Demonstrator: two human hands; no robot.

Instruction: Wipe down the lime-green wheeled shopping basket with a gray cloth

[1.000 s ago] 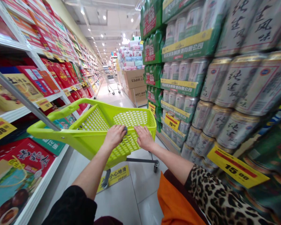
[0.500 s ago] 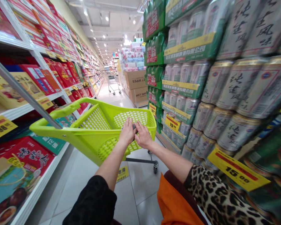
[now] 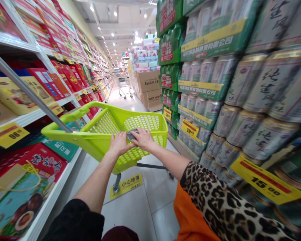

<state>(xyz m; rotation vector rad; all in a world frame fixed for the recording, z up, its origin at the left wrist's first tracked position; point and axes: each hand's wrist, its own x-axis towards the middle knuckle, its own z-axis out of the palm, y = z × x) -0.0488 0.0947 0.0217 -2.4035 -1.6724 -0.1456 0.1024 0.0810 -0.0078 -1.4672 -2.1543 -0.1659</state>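
A lime-green plastic shopping cart (image 3: 110, 142) with a perforated basket stands in front of me, turned slantwise across the aisle. My left hand (image 3: 120, 144) is closed over its near edge, beside a dark grey piece (image 3: 132, 134) set in the rim. Close by on the right, my right hand (image 3: 143, 140) curls over the same edge and partly covers the grey piece. The two thumbs nearly meet. Fingertips on the far side of the rim are partly hidden. A grey metal bar (image 3: 30, 88) rises from the cart's left end.
Shelves of red gift boxes (image 3: 48, 164) line the left side. Stacked silver beer cans (image 3: 262, 130) and green beer packs (image 3: 168, 75) stand close on the right. Ahead are wet-wipe cartons (image 3: 150, 88) and another cart (image 3: 125, 87). A yellow floor sign (image 3: 127, 185) lies under the cart.
My hands have shifted left and moved slightly apart along the cart's edge, uncovering more of the grey piece. The cart has swung a little, and more of the yellow floor sign shows.
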